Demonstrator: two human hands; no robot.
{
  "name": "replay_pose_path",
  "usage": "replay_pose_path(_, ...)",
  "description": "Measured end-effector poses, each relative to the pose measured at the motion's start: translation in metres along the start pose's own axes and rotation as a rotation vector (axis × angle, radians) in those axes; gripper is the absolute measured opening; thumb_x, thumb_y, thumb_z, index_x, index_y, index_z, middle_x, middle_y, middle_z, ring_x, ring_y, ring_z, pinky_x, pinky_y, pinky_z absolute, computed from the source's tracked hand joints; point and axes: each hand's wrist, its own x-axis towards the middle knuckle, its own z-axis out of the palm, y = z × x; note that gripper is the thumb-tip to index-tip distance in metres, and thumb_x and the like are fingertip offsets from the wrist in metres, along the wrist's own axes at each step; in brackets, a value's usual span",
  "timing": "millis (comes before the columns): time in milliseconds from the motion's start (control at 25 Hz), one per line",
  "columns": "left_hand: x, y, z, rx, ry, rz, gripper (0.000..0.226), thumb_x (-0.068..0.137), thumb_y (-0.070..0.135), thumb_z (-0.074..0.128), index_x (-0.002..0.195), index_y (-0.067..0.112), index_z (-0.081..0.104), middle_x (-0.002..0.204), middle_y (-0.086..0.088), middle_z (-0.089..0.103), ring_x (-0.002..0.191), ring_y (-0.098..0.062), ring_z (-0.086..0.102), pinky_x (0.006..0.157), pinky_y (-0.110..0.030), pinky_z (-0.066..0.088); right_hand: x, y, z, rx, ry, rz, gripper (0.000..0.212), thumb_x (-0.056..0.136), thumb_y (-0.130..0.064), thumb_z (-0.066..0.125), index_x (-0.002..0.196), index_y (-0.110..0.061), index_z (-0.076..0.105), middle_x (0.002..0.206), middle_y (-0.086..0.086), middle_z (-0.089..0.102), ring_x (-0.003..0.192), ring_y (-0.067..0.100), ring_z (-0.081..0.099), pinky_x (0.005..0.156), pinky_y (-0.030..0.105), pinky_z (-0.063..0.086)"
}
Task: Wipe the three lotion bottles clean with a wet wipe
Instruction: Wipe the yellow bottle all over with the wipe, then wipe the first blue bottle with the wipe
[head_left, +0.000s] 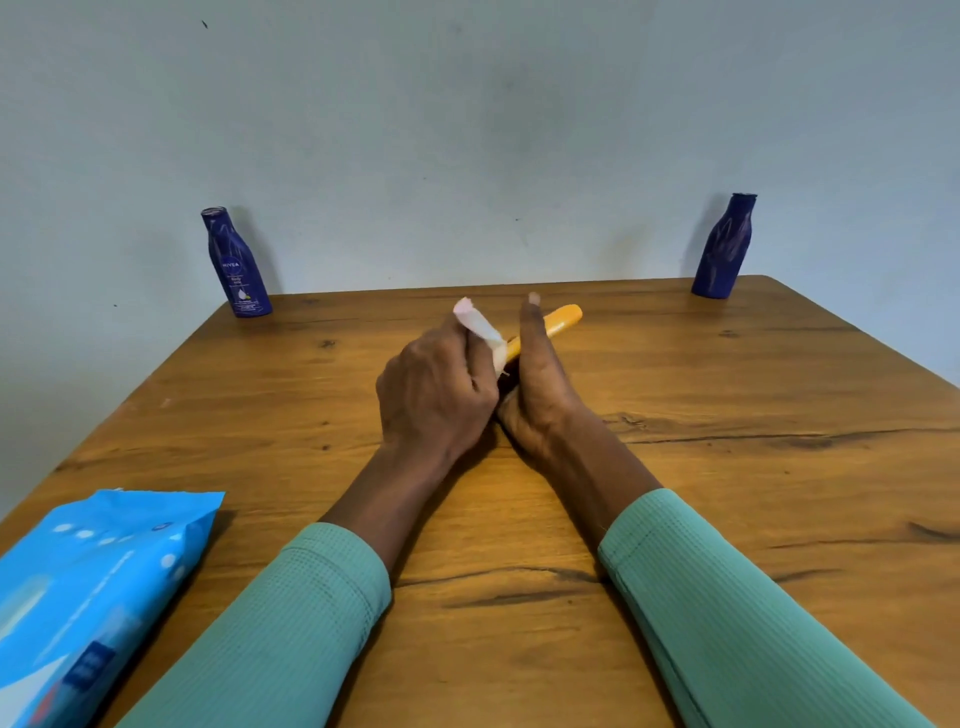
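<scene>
Blue plastic wet wipe pack (93, 587) lies at the lower left of the frame on the wooden desk (727, 493). It is close to the person's left sleeve, presumably so that a fresh sheet is within easy reach. At the upper left, the left blue bottle (236, 265) stands upright at the far edge of the desk against the wall, label facing the camera. It is well apart from the work, and whether it has been cleaned cannot be told. At centre frame the left hand (436, 395) has its fingers curled tight around a bunched white wet wipe (480, 327). A fold of the wipe sticks up above the knuckles, and its lower part presses against the near part of the orange bottle (563, 318). That bottle, the item currently being wiped, is held off the desk and tilted, its far end pointing toward the upper right. The right hand (540, 384) holds the bottle's near end. The thumb lies straight along the top, while the other fingers are hidden underneath, so their exact grip cannot be told. This hold appears meant to steady the bottle so that the wipe can rub along its length. At the upper right the right blue bottle (724, 249) stands upright near the far corner, untouched, its label not visible. By judgement, the wiping is under way on one of the three bottles.
</scene>
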Motion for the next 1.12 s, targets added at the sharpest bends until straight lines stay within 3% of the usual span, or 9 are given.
replay_pose_path(200,0.002,-0.012,0.009,0.096,-0.218,-0.346,0.041,0.109,0.045,0.035,0.116,0.017,0.065,0.089,0.0,0.064,0.075,-0.019,0.056,0.065,-0.033,0.041,0.004,0.01,-0.002,-0.099,0.033,-0.101,0.043,0.095,-0.057,0.064,0.112,-0.018,0.056,0.071,-0.003,0.064,0.073,0.017,0.064,0.079,0.046,0.053)
replay_pose_path(320,0.008,-0.013,0.008,0.052,-0.278,-0.399,0.049,0.11,0.045,0.034,0.098,0.014,0.07,0.085,-0.002,0.068,0.067,-0.016,0.054,0.056,-0.029,0.033,0.003,0.006,-0.002,-0.104,0.038,-0.201,0.042,0.089,-0.054,0.07,0.102,-0.015,0.064,0.072,-0.002,0.063,0.074,0.016,0.064,0.076,0.041,0.054)
replay_pose_path(400,0.01,-0.021,0.005,-0.188,-0.292,-0.457,0.051,0.11,0.046,0.037,0.084,0.015,0.068,0.073,0.0,0.063,0.063,-0.015,0.055,0.054,-0.029,0.032,0.003,0.005,-0.003,-0.12,0.071,-0.229,0.053,0.075,-0.058,0.076,0.104,-0.015,0.067,0.077,-0.002,0.069,0.078,0.015,0.07,0.075,0.041,0.06)
replay_pose_path(520,0.014,-0.034,0.001,-0.634,-0.171,-0.644,0.044,0.108,0.041,0.043,0.077,0.019,0.064,0.078,-0.002,0.067,0.072,-0.017,0.061,0.059,-0.029,0.042,0.006,0.003,-0.005,-0.167,0.099,-0.232,0.056,0.081,-0.06,0.074,0.114,-0.016,0.063,0.091,0.003,0.071,0.087,0.02,0.071,0.077,0.044,0.063)
replay_pose_path(680,0.025,-0.046,-0.005,-0.845,0.061,-0.881,0.036,0.108,0.038,0.045,0.098,0.013,0.067,0.085,-0.007,0.064,0.077,-0.02,0.061,0.05,-0.022,0.045,0.009,-0.009,-0.013,-0.33,0.104,-0.194,0.046,0.086,-0.045,0.066,0.121,-0.017,0.054,0.096,0.009,0.061,0.075,0.02,0.063,0.05,0.027,0.046)
replay_pose_path(800,0.025,-0.058,-0.004,-0.875,0.136,-0.911,0.04,0.107,0.045,0.046,0.109,0.013,0.07,0.105,-0.014,0.071,0.094,-0.03,0.069,0.068,-0.038,0.058,0.017,-0.03,-0.017,-0.578,0.042,-0.344,0.028,0.098,-0.019,0.068,0.124,-0.015,0.058,0.108,0.01,0.065,0.091,0.022,0.066,0.059,0.029,0.052)
replay_pose_path(880,0.024,-0.055,-0.004,-0.874,0.125,-0.899,0.033,0.107,0.046,0.047,0.106,0.022,0.069,0.107,-0.007,0.072,0.102,-0.033,0.07,0.081,-0.048,0.061,0.04,-0.054,-0.011,-0.759,0.061,-0.421,0.031,0.101,-0.014,0.066,0.13,-0.014,0.056,0.115,0.01,0.066,0.098,0.022,0.067,0.067,0.034,0.058)
replay_pose_path(1000,0.025,-0.052,-0.005,-0.858,0.095,-0.88,0.028,0.107,0.047,0.048,0.087,0.032,0.062,0.096,0.006,0.068,0.099,-0.029,0.07,0.087,-0.053,0.062,0.095,-0.086,0.009,-0.946,0.106,-0.45,0.043,0.1,-0.007,0.065,0.138,-0.013,0.046,0.118,0.012,0.061,0.105,0.027,0.065,0.08,0.046,0.063)
replay_pose_path(1120,0.026,-0.056,0.001,-0.831,0.092,-0.859,0.029,0.107,0.048,0.047,0.091,0.031,0.064,0.098,0.004,0.07,0.096,-0.024,0.07,0.086,-0.055,0.062,0.147,-0.1,0.023,-1.01,0.143,-0.354,0.047,0.099,0.0,0.062,0.14,-0.01,0.042,0.118,0.013,0.057,0.117,0.034,0.063,0.094,0.056,0.059)
